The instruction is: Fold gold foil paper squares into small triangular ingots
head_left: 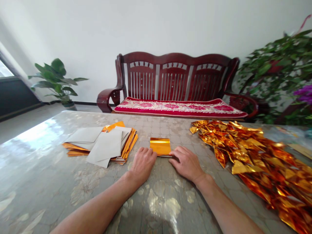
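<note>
A small gold foil sheet [160,146], partly rolled or folded, lies on the table [48,182] in front of me. My left hand [142,164] rests palm down with its fingertips pressing the sheet's near left edge. My right hand [186,162] is curled at the sheet's near right corner and pinches it there. To the left lies a stack of flat sheets [104,146], gold on one side and grey-white on the other. To the right spreads a big heap of folded gold foil pieces [255,162].
The table has a glossy patterned covering. Behind it stands a dark red wooden bench [175,84] with a red floral cushion. A potted plant [57,81] is at the back left, and leafy plants with purple flowers [282,71] are at the right.
</note>
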A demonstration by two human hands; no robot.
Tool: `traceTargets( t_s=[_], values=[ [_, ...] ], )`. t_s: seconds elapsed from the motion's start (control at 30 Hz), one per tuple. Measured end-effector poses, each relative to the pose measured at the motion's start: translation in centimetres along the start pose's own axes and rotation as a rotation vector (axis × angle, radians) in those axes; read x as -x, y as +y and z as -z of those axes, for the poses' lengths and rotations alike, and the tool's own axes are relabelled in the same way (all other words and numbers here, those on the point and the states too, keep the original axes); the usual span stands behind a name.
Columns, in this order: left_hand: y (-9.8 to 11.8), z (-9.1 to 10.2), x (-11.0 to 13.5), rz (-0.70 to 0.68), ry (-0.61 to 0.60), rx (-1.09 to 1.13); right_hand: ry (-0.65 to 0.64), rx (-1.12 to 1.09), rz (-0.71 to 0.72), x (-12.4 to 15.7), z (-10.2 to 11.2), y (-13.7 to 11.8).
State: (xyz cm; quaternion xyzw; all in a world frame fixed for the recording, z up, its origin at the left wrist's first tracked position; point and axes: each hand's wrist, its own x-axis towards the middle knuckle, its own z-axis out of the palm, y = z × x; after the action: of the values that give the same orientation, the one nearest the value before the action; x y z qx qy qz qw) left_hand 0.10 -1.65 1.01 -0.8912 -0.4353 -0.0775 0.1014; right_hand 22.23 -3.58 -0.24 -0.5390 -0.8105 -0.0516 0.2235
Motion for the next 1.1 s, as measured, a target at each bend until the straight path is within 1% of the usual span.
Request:
traceTargets(
  t_s=[0.13,0.23,0.33,0.43,0.53,0.67,0.9,1.1],
  values=[
    [-0.5,0.1,0.0,0.005,0.055,0.011,0.018,-0.085,-0.04,0.1,0.0,0.1],
    [-0.6,0.1,0.1,0.034,0.109,0.086,0.059,-0.196,-0.085,0.0,0.0,0.3],
    [-0.6,-0.2,0.0,0.082,0.168,0.244,0.134,-0.319,-0.138,-0.1,0.1,0.3],
    [-0.6,-0.7,-0.1,0.116,0.213,0.469,0.206,-0.416,-0.172,-0.1,0.2,0.4],
    [-0.7,-1.2,-0.2,0.161,0.244,0.661,0.219,-0.477,-0.24,-0.1,-0.1,0.3],
    [-0.8,-1.4,-0.2,0.206,0.285,0.803,0.218,-0.545,-0.301,-0.1,-0.4,0.1],
    [-0.7,-1.3,-0.3,0.238,0.251,0.88,0.308,-0.646,-0.373,-0.4,0.3,-0.4],
    [-0.5,-1.3,-0.5,0.3,0.23,0.945,0.327,-0.685,-0.401,-0.4,0.2,-0.5]
  ],
)
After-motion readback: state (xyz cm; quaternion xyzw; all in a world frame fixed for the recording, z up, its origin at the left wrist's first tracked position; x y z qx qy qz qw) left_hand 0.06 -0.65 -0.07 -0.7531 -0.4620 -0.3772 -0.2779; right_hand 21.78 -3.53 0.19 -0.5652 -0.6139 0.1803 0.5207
